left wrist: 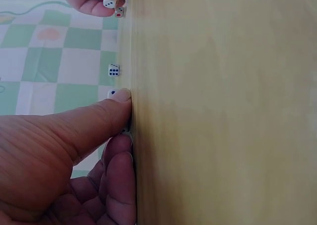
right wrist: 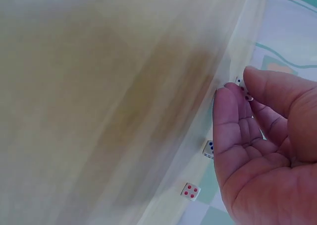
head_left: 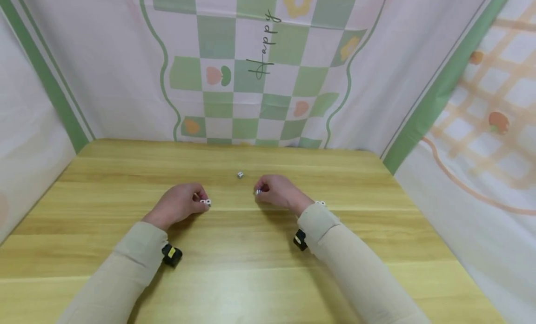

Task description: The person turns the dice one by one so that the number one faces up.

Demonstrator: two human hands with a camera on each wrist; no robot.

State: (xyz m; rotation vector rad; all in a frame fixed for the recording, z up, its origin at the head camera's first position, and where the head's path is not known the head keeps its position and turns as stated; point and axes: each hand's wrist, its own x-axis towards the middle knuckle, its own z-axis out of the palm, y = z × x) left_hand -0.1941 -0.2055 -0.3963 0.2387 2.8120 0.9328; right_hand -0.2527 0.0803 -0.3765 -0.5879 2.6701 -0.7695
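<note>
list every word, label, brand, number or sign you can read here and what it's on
"Happy": on the checkered cloth, running sideways; a further character is cut off at the top.
No numerals visible on the dice, only pips, such as four red ones on the lowest die in the right wrist view.
Yellow marks on the left-wrist black device and right-wrist black device: too small to read.

Wood-grain table [head_left: 243, 254] before a green-and-white checkered curtain [head_left: 217, 38], orange-checkered cloth [head_left: 477, 110] at right.
</note>
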